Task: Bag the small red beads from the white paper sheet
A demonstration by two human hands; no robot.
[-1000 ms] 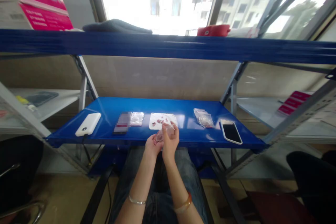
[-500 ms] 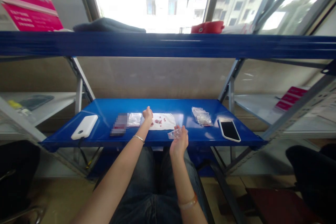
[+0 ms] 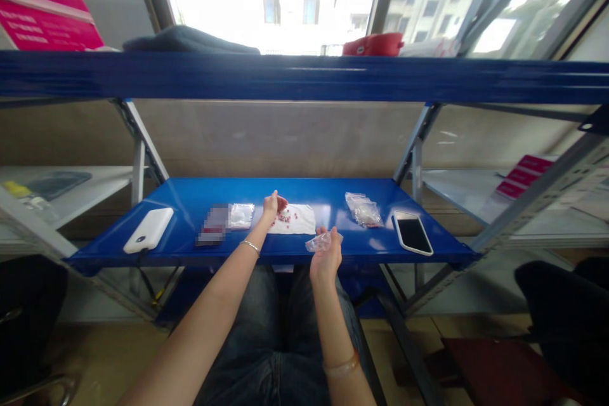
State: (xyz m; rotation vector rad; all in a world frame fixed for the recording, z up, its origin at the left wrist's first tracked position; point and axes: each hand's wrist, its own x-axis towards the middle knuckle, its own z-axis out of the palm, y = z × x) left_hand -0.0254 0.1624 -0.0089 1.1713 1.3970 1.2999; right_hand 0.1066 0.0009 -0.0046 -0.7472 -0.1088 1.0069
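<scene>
My left hand (image 3: pixel 271 205) is over the left part of a white cloth (image 3: pixel 304 221), its thumb raised and apart from the other fingers, which point right. I can make out nothing held in it. Small dark red pieces like beads (image 3: pixel 285 218) lie loose on the cloth, just below and right of that hand. Nearer the table's front edge, my right hand (image 3: pixel 326 257) is closed on a small clear plastic bag (image 3: pixel 318 242), held between thumb and fingers. What the bag contains, if anything, is too small to tell.
Left of the cloth lie a clear packet (image 3: pixel 241 216) and a blurred-out item (image 3: pixel 213 226). A white device (image 3: pixel 149 229) sits at the far left of the blue table (image 3: pixel 209 189). Clear bags (image 3: pixel 364 210) and a phone (image 3: pixel 413 233) lie right. A blue shelf beam (image 3: pixel 304 78) crosses above.
My left hand has turned and opened, its fingers now showing on the right. The red pieces lie more spread out. My right hand still holds the bag. The view has shifted slightly.
</scene>
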